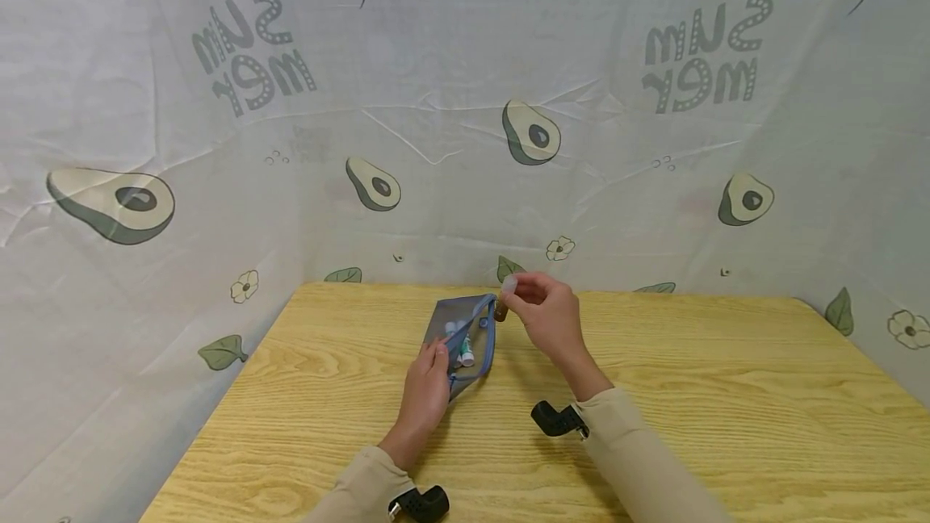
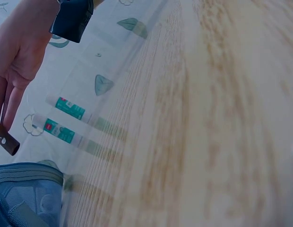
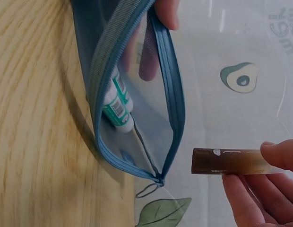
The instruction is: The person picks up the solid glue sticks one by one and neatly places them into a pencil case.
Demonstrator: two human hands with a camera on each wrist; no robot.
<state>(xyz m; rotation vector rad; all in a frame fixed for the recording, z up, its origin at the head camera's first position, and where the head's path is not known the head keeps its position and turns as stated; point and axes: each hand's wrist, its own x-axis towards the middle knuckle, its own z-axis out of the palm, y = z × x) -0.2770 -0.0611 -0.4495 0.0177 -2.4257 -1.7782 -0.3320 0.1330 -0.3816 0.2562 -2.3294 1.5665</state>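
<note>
My left hand [image 1: 426, 386] grips the near side of a blue-grey mesh zip pouch [image 1: 441, 315], thumb at its rim. The pouch's blue zip edge [image 3: 176, 101] gapes wide in the right wrist view. Two white-and-green glue sticks [image 3: 116, 109] lie inside; their green labels [image 2: 60, 130] also show in the left wrist view. Just right of the mouth, my right hand [image 1: 554, 315] pinches a brown tube [image 3: 227, 161] by its pale end between thumb and fingers. The tube's dark end points toward the pouch, outside it.
The pouch is over a light wood-grain table [image 1: 690, 394]. Behind the table hangs a pale cloth [image 1: 450, 47] printed with avocados and leaves. A small cord loop [image 3: 149, 190] hangs from the zip end. Black camera mounts [image 1: 558, 418] sit on both wrists.
</note>
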